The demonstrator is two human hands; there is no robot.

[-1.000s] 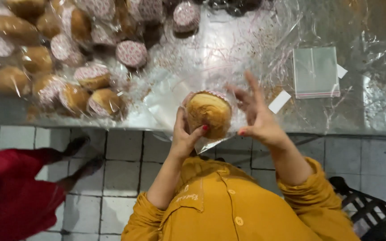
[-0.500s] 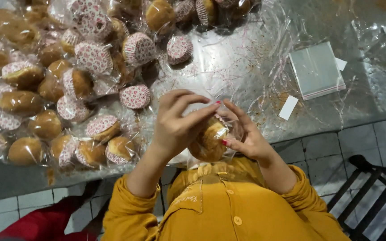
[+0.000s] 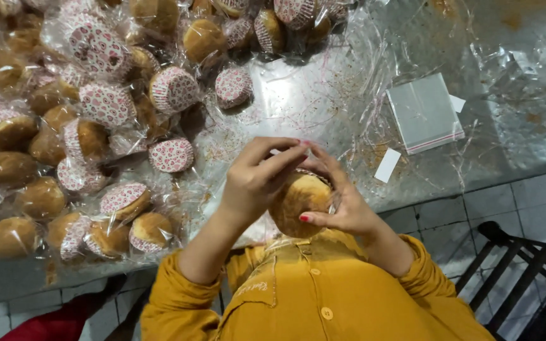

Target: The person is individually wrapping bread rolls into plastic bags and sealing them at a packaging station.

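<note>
We see the metal table point(image 3: 323, 107) under crinkled clear plastic, with a heap of wrapped cupcakes point(image 3: 83, 132) on its left part and a stack of clear bags point(image 3: 424, 113) to the right. Above its near edge, our left hand point(image 3: 257, 183) and right hand point(image 3: 342, 202) curl closed around one golden cupcake point(image 3: 298, 199), fingertips meeting over its top.

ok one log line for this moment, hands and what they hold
left hand: on bun top | right hand: cupping bun | bun: held in both hands above table edge | wrapped buns: piled at left
</note>
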